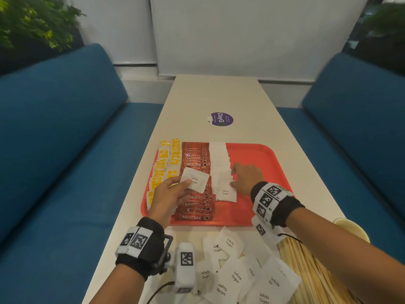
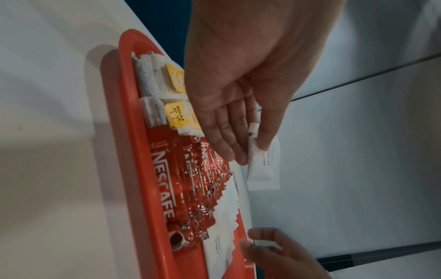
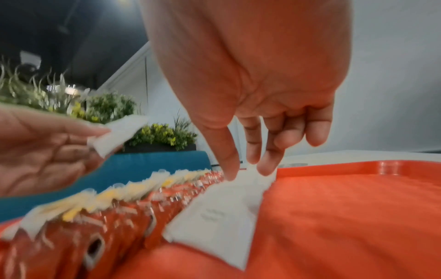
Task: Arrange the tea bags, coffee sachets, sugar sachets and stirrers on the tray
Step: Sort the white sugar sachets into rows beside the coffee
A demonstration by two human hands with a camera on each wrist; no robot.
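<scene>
A red tray [image 1: 258, 167] carries a column of yellow-tagged tea bags [image 1: 166, 165], a column of red coffee sachets [image 1: 197, 159] and a row of white sugar sachets [image 1: 220, 159]. My left hand [image 1: 184, 187] pinches one white sugar sachet [image 1: 194, 179] between thumb and fingers, in the air above the coffee sachets. The left wrist view shows that sachet [image 2: 264, 169] hanging from the thumb. My right hand [image 1: 234, 177] rests its straight fingertips [image 3: 267, 168] on the near part of the sugar row [image 3: 222, 207].
Several loose sugar sachets [image 1: 236, 275] lie on the white table in front of the tray. A bundle of wooden stirrers [image 1: 311, 270] lies at the front right, beside a pale cup rim [image 1: 350, 227]. Blue benches [image 1: 54, 150] flank the table. A purple sticker [image 1: 220, 119] lies beyond the tray.
</scene>
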